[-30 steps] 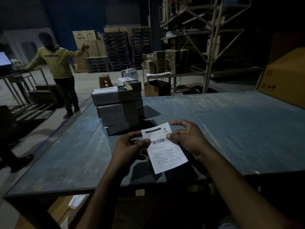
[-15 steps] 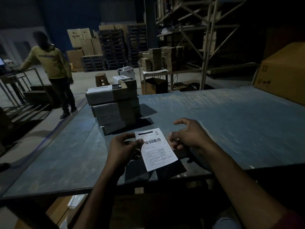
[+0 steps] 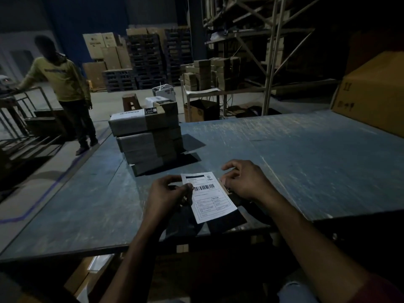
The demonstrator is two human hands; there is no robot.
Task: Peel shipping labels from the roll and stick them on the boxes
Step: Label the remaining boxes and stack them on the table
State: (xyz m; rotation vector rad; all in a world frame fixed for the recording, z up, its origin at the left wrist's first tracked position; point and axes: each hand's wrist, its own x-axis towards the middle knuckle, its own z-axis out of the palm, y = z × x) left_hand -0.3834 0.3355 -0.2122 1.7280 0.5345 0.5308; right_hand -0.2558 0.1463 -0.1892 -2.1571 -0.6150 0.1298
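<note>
A white shipping label (image 3: 209, 196) with a barcode hangs just above the near edge of the blue table (image 3: 306, 162). My left hand (image 3: 168, 193) pinches its upper left edge between thumb and fingers. My right hand (image 3: 242, 180) sits at the label's upper right corner, fingers curled on something small and brown there, perhaps the backing. A stack of several flat cardboard boxes (image 3: 148, 138) stands on the table just beyond the label, to the left. No roll is visible.
A large cardboard box (image 3: 371, 95) sits on the table's far right. A person in a yellow shirt (image 3: 63, 84) stands on the floor at the left by a metal cart (image 3: 26, 119). Shelving, pallets and more boxes fill the background.
The label and both hands have dropped lower toward the table's near edge. My right hand has shifted to the label's right corner. The person at the left lowered an arm and turned.
</note>
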